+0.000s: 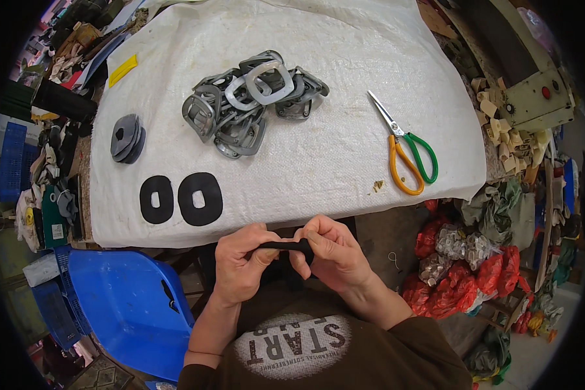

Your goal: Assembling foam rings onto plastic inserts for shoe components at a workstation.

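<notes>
Both my hands are in front of my chest, just off the table's near edge. Between them is a thin, soft-looking black piece point(285, 246), seen nearly edge-on. My left hand point(242, 261) pinches its left end between thumb and fingers, and my right hand point(331, 252) grips the right end, where it curves downward. Two black rounded-square rings point(200, 199) lie flat on the table near my left hand. Farther back is a heap of grey plastic frames point(240, 133), a paler one on top. A small stack of dark grey pieces point(128, 139) sits at the left.
White woven sheeting point(318, 169) covers the table. Scissors point(403, 146) with orange and green handles lie partly open at the right. A yellow strip point(123, 70) is at the far left. A blue plastic seat-like shell point(123, 299) stands lower left; red plastic bags point(448, 292) are at right.
</notes>
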`<state>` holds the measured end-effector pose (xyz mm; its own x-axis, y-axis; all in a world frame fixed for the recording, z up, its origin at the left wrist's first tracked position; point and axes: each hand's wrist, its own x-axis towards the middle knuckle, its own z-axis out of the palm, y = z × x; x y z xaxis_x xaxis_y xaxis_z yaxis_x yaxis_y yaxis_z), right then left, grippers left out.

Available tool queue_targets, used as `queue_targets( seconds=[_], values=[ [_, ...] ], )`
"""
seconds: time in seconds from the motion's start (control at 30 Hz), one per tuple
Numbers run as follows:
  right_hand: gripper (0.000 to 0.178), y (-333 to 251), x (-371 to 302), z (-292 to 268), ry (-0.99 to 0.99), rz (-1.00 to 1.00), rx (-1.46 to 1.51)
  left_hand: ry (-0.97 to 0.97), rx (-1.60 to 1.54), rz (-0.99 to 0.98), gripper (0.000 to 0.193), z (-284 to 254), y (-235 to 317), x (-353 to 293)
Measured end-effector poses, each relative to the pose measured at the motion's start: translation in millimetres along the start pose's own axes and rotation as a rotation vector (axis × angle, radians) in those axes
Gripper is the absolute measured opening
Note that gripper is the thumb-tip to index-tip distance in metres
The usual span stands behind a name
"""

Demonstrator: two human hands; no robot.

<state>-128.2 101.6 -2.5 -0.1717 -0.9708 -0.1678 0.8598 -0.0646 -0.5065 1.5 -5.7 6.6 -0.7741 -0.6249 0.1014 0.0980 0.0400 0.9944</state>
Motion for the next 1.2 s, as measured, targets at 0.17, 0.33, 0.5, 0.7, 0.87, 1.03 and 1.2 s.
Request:
queue_targets(
  seconds=[0.17, 0.33, 0.5, 0.7, 0.87, 1.03, 1.2],
  values=[
    [0.016, 0, 1, -1, -0.084, 0.076, 0.154, 0.042, 0.038, 0.083, 0.026, 2, -3, 0],
    [0.016, 4, 1, -11, -0.194, 0.051, 0.176, -0.019, 0.038, 0.052, 0.020, 2, 4, 2],
    [0.016, -7, 1, -9, -0.093, 0.011, 0.070, -0.030, 0.088, 0.026, 0.021, -2, 4, 3],
    [0.014, -14, 4, -18, -0.275, -0.151, -0.335, -0.077, 0.160, 0.022, 0.017, -5, 6, 4],
    [0.007, -11, 0, -8, -0.072, -0.024, -0.207, -0.076, 0.184, 0.031, 0.015, -7, 7, 2],
    [0.012, -3, -2, -1, -0.017, -0.018, -0.069, -0.004, 0.136, 0.059, 0.017, 0, 6, 1],
    [0.014, -2, -2, 4, 0.009, -0.015, 0.038, 0.044, 0.142, 0.105, 0.015, 3, 5, 1]
  ],
)
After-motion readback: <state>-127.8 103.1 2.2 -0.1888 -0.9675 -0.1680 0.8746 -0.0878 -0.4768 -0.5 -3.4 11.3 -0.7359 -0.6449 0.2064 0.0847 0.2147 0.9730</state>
